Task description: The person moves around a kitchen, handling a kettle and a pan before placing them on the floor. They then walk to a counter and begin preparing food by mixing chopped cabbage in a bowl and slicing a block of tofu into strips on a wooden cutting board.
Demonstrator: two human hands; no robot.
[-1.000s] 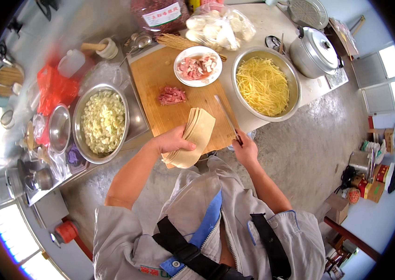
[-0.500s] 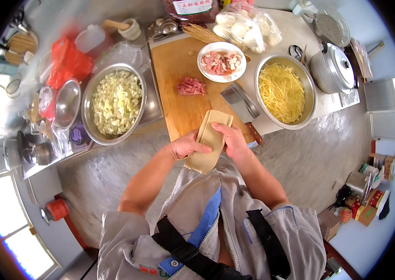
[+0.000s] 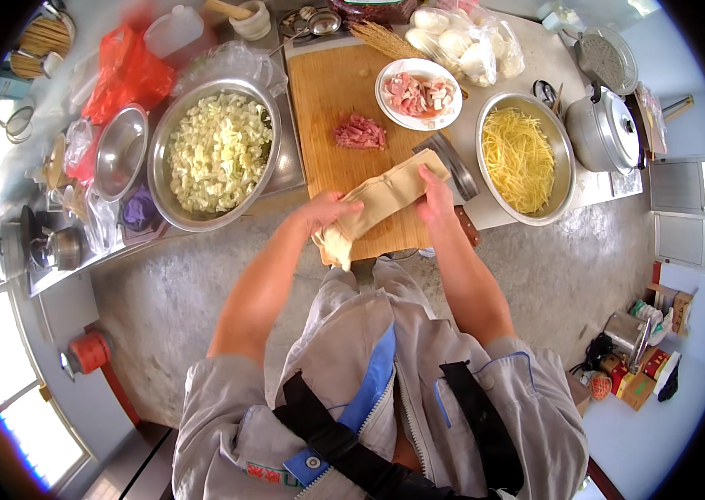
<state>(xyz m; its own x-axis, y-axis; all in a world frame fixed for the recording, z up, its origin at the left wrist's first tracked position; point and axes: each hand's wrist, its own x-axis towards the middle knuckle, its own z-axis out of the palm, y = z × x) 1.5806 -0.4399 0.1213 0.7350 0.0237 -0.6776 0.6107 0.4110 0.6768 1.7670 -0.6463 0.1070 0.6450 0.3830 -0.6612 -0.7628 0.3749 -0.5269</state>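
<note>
Both of my hands grip a folded, pale tan sheet of bean curd skin (image 3: 382, 204) over the near edge of the rectangular wooden cutting board (image 3: 344, 108): my left hand (image 3: 323, 212) is closed on its lower end, and my right hand (image 3: 434, 198) pinches its upper end. Just beyond it lie a flat steel cleaver (image 3: 452, 162) and a small heap of chopped red meat (image 3: 359, 132), with a wide steel bowl of chopped pale cabbage (image 3: 215, 150) to the left and a steel bowl of yellow shredded potato (image 3: 523, 158) to the right.
</note>
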